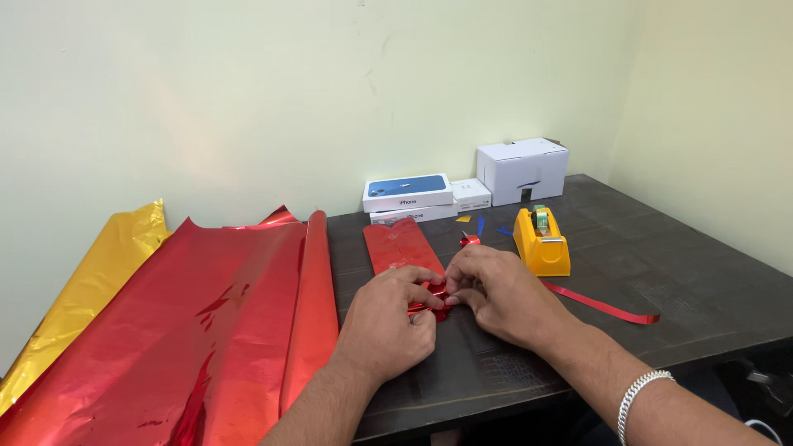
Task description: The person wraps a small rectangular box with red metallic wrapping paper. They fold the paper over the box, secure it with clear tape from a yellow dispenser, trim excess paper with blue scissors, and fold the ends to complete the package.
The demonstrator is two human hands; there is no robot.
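Both forearms are seen entering from below, a silver bracelet [643,390] worn on the right wrist. A small red bow [432,297] is pinched between the fingertips of the left hand [388,324] and the right hand [496,293], which are curled together over it on the dark table [661,272]. Just behind the bow, a red wrapped box [398,245] is laid flat. Red foil [206,322] is spread to the left, gold foil [91,281] beyond it. A yellow tape dispenser [541,241] and red ribbon [603,306] are placed to the right.
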